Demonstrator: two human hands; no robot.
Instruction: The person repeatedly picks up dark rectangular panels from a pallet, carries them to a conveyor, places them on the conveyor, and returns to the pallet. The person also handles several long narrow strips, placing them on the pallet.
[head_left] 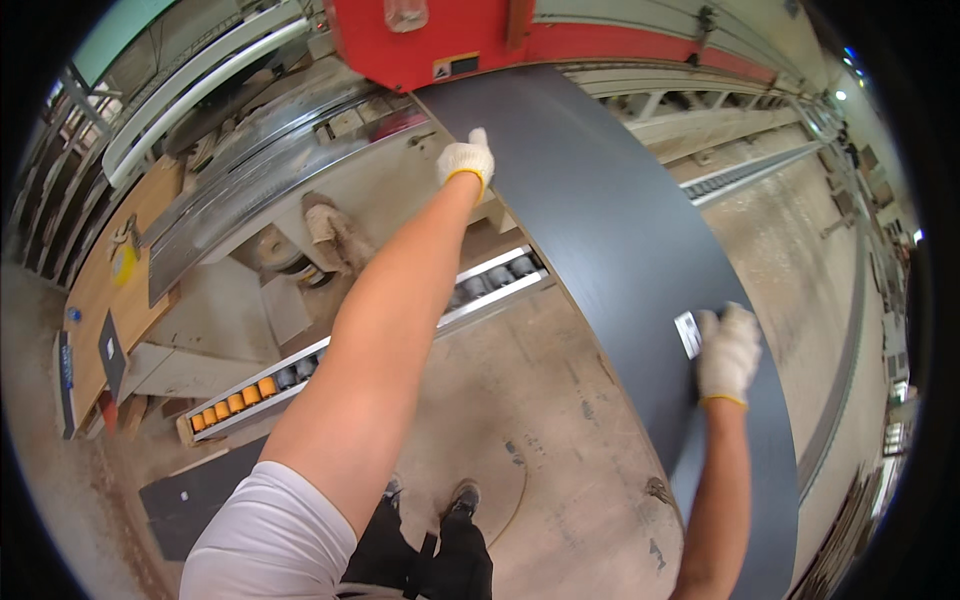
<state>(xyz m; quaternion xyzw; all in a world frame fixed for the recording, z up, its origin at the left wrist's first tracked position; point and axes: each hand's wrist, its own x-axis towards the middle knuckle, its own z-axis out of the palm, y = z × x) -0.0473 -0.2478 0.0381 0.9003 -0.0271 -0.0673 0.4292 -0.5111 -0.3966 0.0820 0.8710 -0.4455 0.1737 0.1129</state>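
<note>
Evidently, panel (600,230) lies under right hand (728,355), against left (466,162)

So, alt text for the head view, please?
A gloved left hand is at the edge of a long dark panel; the gloved right hand rests on it by a white label. A red machine stands at its far end.

Smooth, satin-looking grey board (600,220) bears a paper-like label (687,335). Gloves (729,360) look like rough knitted cloth. Shiny metal strip (255,172) at ten o'clock; wood-look tabletop (92,290) at nine.
</note>
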